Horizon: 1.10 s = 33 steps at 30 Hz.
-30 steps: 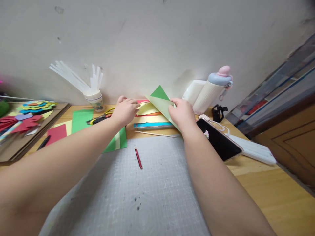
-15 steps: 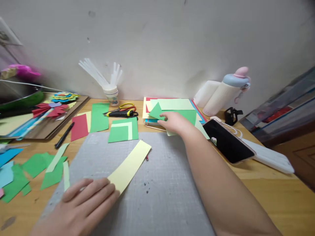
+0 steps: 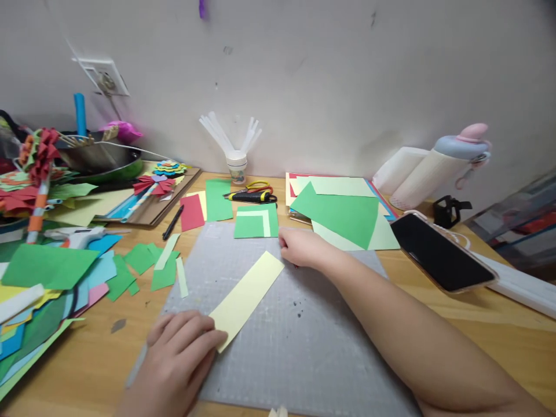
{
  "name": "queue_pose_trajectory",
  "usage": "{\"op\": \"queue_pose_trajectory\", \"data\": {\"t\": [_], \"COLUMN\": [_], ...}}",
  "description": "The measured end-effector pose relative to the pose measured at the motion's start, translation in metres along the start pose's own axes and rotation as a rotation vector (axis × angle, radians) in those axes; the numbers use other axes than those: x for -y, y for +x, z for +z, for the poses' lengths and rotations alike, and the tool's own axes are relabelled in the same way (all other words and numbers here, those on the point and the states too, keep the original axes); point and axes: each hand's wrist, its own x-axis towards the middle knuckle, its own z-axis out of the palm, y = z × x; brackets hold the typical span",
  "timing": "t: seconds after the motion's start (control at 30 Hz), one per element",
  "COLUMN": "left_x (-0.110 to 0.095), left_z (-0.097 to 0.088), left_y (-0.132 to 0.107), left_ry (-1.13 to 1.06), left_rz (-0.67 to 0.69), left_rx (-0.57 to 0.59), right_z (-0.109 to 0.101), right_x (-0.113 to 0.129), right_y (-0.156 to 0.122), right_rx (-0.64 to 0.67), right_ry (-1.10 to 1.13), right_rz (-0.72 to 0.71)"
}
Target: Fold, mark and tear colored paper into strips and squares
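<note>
Soft even indoor light, faint shadows, wide-angle bending at edges — slight blur

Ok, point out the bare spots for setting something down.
The grey cutting mat is bare between the pale yellow paper strip and the right forearm. The wooden desk is bare nearer than the black phone. Crowded: coloured paper scraps at left, green paper sheets at the back.

Plain grey wall [image 3: 330, 75], wall socket [image 3: 103, 76], wooden desk [image 3: 486, 324]

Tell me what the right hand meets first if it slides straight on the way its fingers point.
Probably the green square with the pale strip, lying flat just ahead of the right hand, though the depth between them is unclear.
</note>
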Motion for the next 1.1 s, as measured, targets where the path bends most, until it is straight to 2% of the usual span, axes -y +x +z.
{"op": "queue_pose_trajectory", "data": {"t": [0.13, 0.27, 0.37, 0.47, 0.6, 0.67, 0.7, 0.77, 0.87, 0.93, 1.0, 1.1], "left_x": [-0.006, -0.007, -0.008, -0.010, -0.014, -0.015, -0.013, -0.002, 0.031, 0.057, 0.078, 0.094], "left_z": [0.003, 0.003, 0.001, -0.002, -0.011, -0.018, -0.021, -0.026, -0.026, -0.022, -0.018, -0.017], "left_y": [0.001, 0.001, 0.002, 0.001, -0.001, -0.001, 0.000, 0.002, 0.011, 0.016, 0.019, 0.016], "left_ry": [-0.060, -0.084, -0.099, -0.127, -0.192, -0.240, -0.259, -0.247, -0.054, 0.097, 0.163, 0.208], "left_rz": [-0.048, -0.072, -0.070, -0.070, -0.109, -0.102, -0.088, -0.085, -0.221, -0.298, -0.267, -0.269], "left_rx": [0.034, 0.019, -0.029, -0.079, -0.110, -0.124, -0.129, -0.130, -0.068, 0.091, 0.259, 0.385], "right_z": [0.007, 0.004, -0.002, -0.001, 0.016, 0.025, 0.029, 0.034, 0.034, 0.031, 0.030, 0.033], "right_x": [-0.002, 0.000, 0.010, 0.025, 0.046, 0.051, 0.052, 0.051, 0.049, 0.050, 0.056, 0.069], "right_y": [0.004, 0.006, 0.003, -0.012, -0.053, -0.076, -0.086, -0.103, -0.118, -0.120, -0.118, -0.109], "right_rx": [-0.014, 0.008, 0.027, 0.056, 0.151, 0.180, 0.174, 0.149, 0.068, 0.000, -0.044, -0.071], "right_ry": [0.158, 0.428, 0.642, 0.767, 0.737, 0.459, 0.362, 0.307, 0.516, 0.818, 1.086, 1.229], "right_rz": [-0.058, -0.116, -0.217, -0.321, -0.429, -0.580, -0.607, -0.565, -0.380, -0.183, 0.030, 0.220]}}
